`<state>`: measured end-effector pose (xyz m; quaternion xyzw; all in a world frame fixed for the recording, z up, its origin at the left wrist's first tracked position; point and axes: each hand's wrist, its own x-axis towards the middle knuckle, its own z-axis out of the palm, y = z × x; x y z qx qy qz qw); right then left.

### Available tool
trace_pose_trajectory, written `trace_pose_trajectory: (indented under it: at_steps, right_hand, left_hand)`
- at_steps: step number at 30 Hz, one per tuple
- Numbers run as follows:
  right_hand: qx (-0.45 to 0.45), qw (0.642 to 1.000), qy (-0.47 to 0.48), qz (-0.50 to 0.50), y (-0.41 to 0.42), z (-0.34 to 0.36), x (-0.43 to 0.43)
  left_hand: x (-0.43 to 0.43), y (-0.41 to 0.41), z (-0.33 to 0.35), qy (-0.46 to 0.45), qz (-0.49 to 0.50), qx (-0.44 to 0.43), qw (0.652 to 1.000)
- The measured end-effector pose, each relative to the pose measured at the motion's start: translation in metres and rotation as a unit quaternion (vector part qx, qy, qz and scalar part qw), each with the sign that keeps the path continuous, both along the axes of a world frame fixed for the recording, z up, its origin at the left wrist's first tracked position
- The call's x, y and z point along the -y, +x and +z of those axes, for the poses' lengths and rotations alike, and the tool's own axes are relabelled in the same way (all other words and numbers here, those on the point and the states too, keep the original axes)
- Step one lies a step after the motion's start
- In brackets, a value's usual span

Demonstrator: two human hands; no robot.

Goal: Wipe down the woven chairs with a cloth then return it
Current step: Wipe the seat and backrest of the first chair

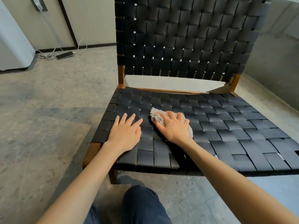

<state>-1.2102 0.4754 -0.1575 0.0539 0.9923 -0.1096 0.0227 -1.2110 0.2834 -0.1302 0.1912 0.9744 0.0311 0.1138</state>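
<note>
A low chair with a black woven seat, black woven back and brown wooden frame fills the view in front of me. A fluffy grey cloth lies bunched on the left half of the seat. My right hand lies on top of the cloth, fingers curled over it and pressing it onto the weave. My left hand rests flat on the seat just left of the cloth, fingers straight and spread, holding nothing.
A phone on a white charging cable lies on the grey floor at the back left, beside a white appliance. A concrete wall stands to the right. My knee is below the seat's front edge.
</note>
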Motion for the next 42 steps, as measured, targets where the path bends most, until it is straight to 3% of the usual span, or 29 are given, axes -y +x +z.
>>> trace_pose_trajectory:
  at_steps: [13,21,27,42]
  right_hand:
    - [0.030,0.999,-0.014,-0.002,-0.157,-0.038,-0.022]
    - [0.009,1.000,-0.020,-0.002,-0.202,-0.049,-0.034]
    - [0.014,0.998,0.016,-0.057,-0.192,-0.045,-0.064]
    - [0.025,0.999,-0.012,0.025,-0.070,-0.012,-0.067]
  left_hand:
    - [-0.064,-0.069,-0.035,-0.018,0.035,-0.013,0.999]
    - [-0.072,-0.080,-0.043,-0.016,0.044,-0.031,0.998]
    - [-0.070,-0.079,-0.042,-0.004,0.043,-0.032,0.999]
    - [-0.060,-0.068,-0.030,-0.020,0.005,0.017,1.000]
